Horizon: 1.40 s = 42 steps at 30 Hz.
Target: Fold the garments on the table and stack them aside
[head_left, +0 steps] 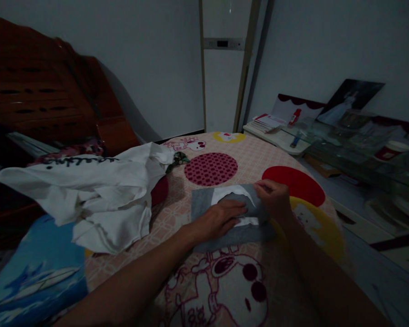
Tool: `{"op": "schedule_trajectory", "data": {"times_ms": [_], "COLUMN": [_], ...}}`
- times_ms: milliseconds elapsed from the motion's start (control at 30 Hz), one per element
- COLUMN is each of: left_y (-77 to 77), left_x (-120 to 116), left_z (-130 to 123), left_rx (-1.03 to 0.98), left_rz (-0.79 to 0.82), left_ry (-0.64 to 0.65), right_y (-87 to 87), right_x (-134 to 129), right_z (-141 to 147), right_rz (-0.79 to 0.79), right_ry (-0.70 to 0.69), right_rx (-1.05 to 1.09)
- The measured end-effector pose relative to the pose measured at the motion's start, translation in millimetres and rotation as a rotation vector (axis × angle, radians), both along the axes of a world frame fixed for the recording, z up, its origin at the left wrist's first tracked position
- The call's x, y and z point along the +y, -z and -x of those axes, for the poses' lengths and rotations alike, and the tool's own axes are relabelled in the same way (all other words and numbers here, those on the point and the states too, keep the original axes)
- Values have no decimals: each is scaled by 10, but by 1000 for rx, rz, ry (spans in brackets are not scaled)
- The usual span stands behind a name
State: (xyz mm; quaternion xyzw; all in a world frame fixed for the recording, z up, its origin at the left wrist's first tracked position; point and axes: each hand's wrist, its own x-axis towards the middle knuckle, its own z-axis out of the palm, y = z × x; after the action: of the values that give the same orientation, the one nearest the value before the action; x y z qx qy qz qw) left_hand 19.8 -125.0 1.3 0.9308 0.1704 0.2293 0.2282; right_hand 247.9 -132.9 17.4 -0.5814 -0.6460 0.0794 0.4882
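Observation:
A folded piece of grey cloth (200,200), perhaps a garment, with white patches lies on the round table covered by a patterned cloth (248,156). My left hand (220,219) rests flat on its middle, fingers stretched toward the right. At the far right corner, my right hand (273,196) is closed in a pinch on the grey cloth's edge. Part of the fabric is hidden beneath both hands. To the left sits a crumpled white garment (119,200) with dark lettering along its upper part.
A wooden chair (41,86) stands at the left, near a blue printed cloth (44,268). Behind the table is a tall white cabinet-like unit (223,86) with a small display. On the right, a glass shelf (354,156) holds a cup (391,150) and other items.

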Motion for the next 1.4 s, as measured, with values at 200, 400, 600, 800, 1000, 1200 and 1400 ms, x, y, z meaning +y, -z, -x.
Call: {"op": "schedule_trajectory", "data": {"times_ms": [200,400,600,800,1000,1200,1400], "left_y": [72,30,-37,-64,-158,-70,55], "left_x": [-6,-41,-56,-98,126,485,650], "left_z": [-56,-42,-6,-35,210,499,568], "left_rx": [35,32,-40,-64,-254,-142,-19], "left_rz": [-1,-10,44,79,169,215,197], "left_ry": [115,147,106,171,-398,-725,-713], "right_y": [140,198,231,240,144,223,392], "right_x": [94,106,111,114,86,160,256], "right_z": [-43,-39,-43,-22,-53,-179,-275], "right_rz": [236,251,171,134,90,75,121], "right_ry": [-152,-235,-107,-80,8,60,63], "right_rx": [-95,-161,-116,-75,71,45,-69]}}
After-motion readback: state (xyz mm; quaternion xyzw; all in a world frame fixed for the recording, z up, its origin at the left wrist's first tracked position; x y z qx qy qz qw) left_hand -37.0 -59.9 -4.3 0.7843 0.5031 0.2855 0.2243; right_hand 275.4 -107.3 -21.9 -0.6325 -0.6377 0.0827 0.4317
